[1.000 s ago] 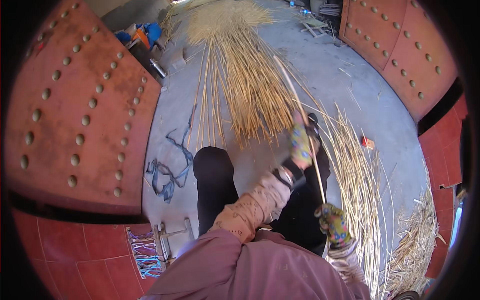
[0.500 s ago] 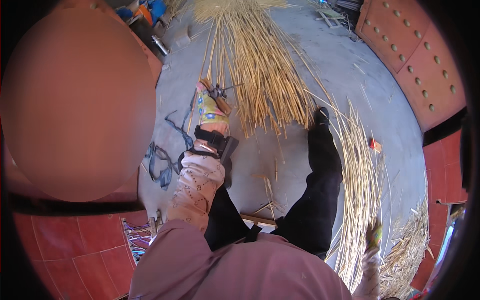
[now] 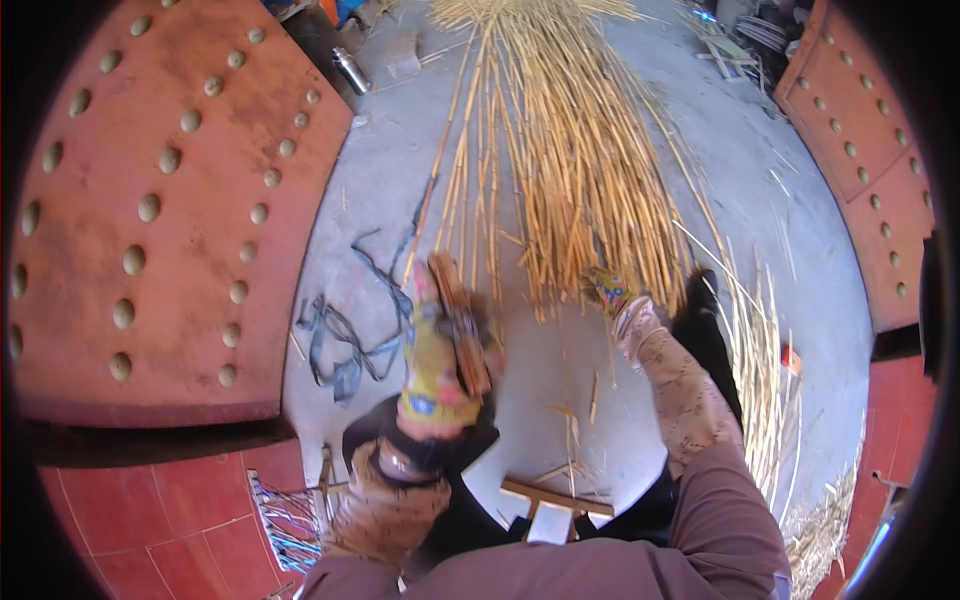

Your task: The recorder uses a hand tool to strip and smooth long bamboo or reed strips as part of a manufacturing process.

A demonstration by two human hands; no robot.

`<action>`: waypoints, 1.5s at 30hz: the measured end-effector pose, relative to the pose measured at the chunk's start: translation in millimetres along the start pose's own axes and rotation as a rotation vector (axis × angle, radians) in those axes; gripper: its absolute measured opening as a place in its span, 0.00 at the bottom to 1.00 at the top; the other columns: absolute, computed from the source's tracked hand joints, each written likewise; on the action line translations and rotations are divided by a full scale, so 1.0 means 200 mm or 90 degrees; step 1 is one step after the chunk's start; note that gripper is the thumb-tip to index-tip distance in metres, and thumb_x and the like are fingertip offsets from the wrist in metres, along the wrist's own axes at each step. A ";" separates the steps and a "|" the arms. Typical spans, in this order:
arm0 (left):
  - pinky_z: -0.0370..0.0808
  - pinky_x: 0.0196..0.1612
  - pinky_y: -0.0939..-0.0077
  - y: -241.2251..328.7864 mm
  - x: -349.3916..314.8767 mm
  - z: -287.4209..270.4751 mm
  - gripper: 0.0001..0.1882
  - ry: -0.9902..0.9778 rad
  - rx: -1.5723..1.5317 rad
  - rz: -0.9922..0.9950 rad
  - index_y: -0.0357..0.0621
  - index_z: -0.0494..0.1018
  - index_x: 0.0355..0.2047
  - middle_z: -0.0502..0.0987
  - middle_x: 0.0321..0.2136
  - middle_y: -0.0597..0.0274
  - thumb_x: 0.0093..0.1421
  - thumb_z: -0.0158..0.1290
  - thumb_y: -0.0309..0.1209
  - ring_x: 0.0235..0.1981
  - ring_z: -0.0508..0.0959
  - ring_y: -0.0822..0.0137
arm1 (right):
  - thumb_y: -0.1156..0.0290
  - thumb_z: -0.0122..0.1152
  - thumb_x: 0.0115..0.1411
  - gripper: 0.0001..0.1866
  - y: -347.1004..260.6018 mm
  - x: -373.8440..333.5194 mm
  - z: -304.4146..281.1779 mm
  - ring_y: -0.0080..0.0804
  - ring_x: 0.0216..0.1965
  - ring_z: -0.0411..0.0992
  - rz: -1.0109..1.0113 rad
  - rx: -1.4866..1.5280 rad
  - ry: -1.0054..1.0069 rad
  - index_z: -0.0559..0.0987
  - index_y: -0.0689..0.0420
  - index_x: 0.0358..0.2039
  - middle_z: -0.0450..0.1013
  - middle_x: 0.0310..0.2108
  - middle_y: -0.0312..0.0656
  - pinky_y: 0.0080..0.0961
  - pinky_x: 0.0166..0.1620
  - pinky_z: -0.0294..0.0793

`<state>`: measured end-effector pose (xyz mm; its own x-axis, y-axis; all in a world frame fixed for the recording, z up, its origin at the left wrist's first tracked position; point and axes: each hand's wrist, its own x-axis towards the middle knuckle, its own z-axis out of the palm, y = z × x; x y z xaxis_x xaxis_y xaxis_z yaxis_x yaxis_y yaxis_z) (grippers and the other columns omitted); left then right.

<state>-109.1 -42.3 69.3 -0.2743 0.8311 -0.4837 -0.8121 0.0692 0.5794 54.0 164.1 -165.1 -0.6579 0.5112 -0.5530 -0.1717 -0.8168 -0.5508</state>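
My left hand (image 3: 430,375), in a yellow flowered glove, is closed around a wooden-handled tool (image 3: 468,345). A dark part sits beside the wood, but motion blurs the tool's shape. A black strap circles the left wrist. At the near ends of a large spread of tan canes (image 3: 590,180) is my right hand (image 3: 610,290), also in a flowered glove. It touches the cane ends; its fingers are too unclear to show whether they grip one. A few separate canes (image 3: 460,170) lie along the bundle's left side.
Dark strips (image 3: 345,345) lie tangled on the left floor. Paler thin stalks (image 3: 760,370) run beside my right leg, near a small red box (image 3: 790,360). Studded red doors (image 3: 180,220) stand at both sides. A metal flask (image 3: 350,70) is far left.
My right hand has come forward from the pale stalks at my right to the cane ends. The left hand has drawn back toward me with the tool. The view has shifted left.
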 end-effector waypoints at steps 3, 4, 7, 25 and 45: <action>0.62 0.11 0.82 0.04 -0.05 0.04 0.25 0.114 -0.006 -0.028 0.50 0.65 0.19 0.63 0.08 0.68 0.51 0.38 0.58 0.09 0.66 0.73 | 0.67 0.47 0.55 0.20 0.13 0.23 0.03 0.38 0.38 0.69 0.034 0.030 0.120 0.62 0.67 0.45 0.67 0.39 0.52 0.28 0.41 0.69; 0.63 0.11 0.82 0.05 -0.05 0.00 0.25 0.101 -0.016 -0.025 0.50 0.65 0.19 0.64 0.08 0.68 0.51 0.38 0.59 0.09 0.66 0.72 | 0.67 0.47 0.55 0.20 0.17 0.31 0.06 0.38 0.38 0.69 0.046 0.043 0.140 0.63 0.67 0.45 0.67 0.39 0.51 0.28 0.41 0.70; 0.63 0.10 0.81 0.03 -0.04 0.00 0.26 0.153 0.001 0.015 0.49 0.65 0.20 0.64 0.08 0.67 0.50 0.39 0.59 0.06 0.65 0.71 | 0.67 0.47 0.55 0.20 0.21 0.41 0.03 0.38 0.38 0.69 0.046 0.074 0.185 0.63 0.67 0.45 0.67 0.39 0.51 0.28 0.41 0.70; 0.60 0.12 0.78 -0.23 -0.09 -0.03 0.25 0.022 0.143 -0.189 0.47 0.67 0.22 0.64 0.11 0.68 0.51 0.40 0.58 0.10 0.66 0.71 | 0.68 0.46 0.56 0.19 0.14 -0.53 0.27 0.36 0.38 0.69 0.026 0.013 -0.146 0.64 0.66 0.44 0.68 0.38 0.50 0.28 0.41 0.70; 0.61 0.15 0.90 -0.85 -0.75 -0.21 0.14 -0.344 0.063 -0.327 0.46 0.65 0.31 0.68 0.21 0.68 0.55 0.45 0.44 0.16 0.66 0.81 | 0.67 0.47 0.55 0.11 0.15 -0.91 0.40 0.22 0.11 0.59 -0.244 -0.155 0.159 0.73 0.59 0.33 0.64 0.15 0.33 0.19 0.13 0.59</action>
<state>49.1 -201.0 14.9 0.4376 0.8346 -0.3345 -0.7133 0.5487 0.4360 110.7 25.1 -30.2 -0.3814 0.8342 -0.3983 -0.1711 -0.4871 -0.8564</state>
